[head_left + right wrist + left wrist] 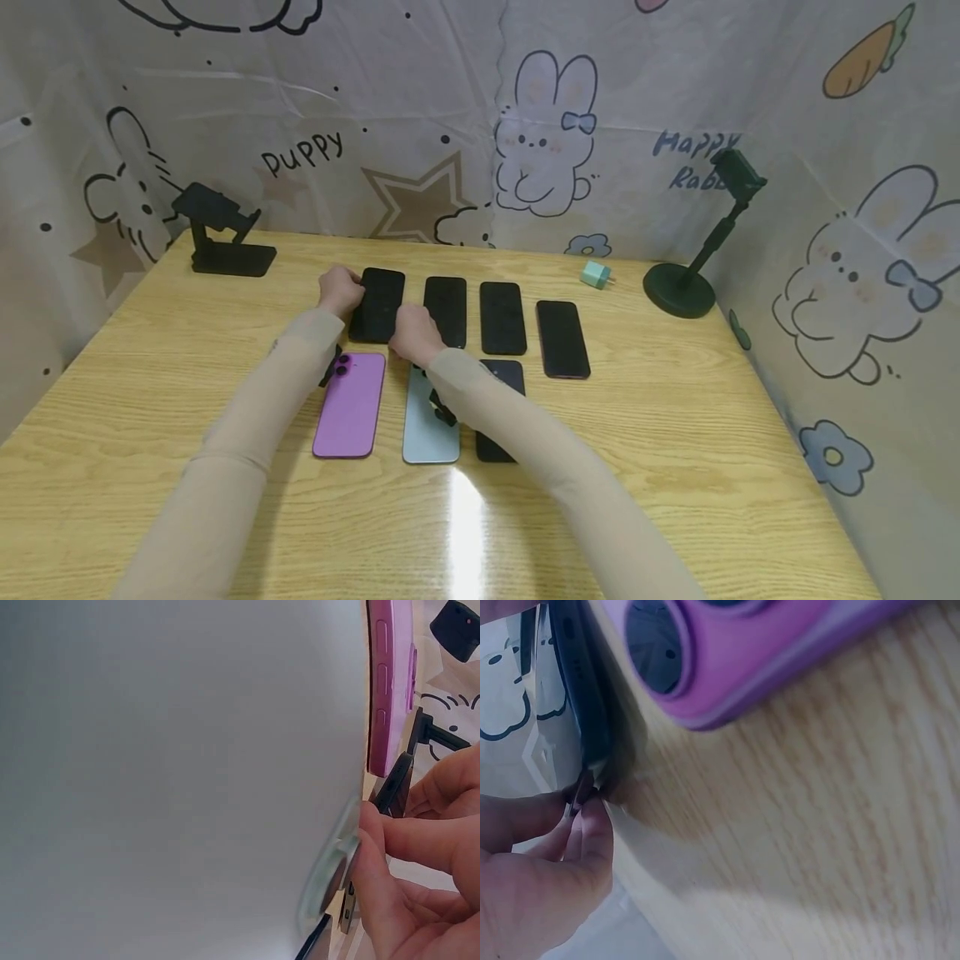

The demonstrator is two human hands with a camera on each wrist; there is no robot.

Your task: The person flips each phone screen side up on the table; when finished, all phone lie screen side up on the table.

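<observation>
My left hand (341, 290) pinches the left edge of a black phone (381, 300), the leftmost of the back row. In the left wrist view its thumb and fingertips meet at a corner of this dark phone (585, 697). The right hand (416, 333) is at the phone's lower right corner, thumb and forefinger pinched together. The right wrist view shows the black phone (394, 787) at a slant between both hands. Below the hands lie a purple phone (351, 408) and a pale blue phone (429, 433), backs up; the right wrist overlaps the pale blue one.
Three more black phones lie to the right: one (450, 312), another (502, 321) and a slightly lower one (562, 342). A dark phone (493, 446) is partly under my right sleeve. Behind stand a black stand (232, 257), a mint charger plug (596, 273) and a green stand (678, 290).
</observation>
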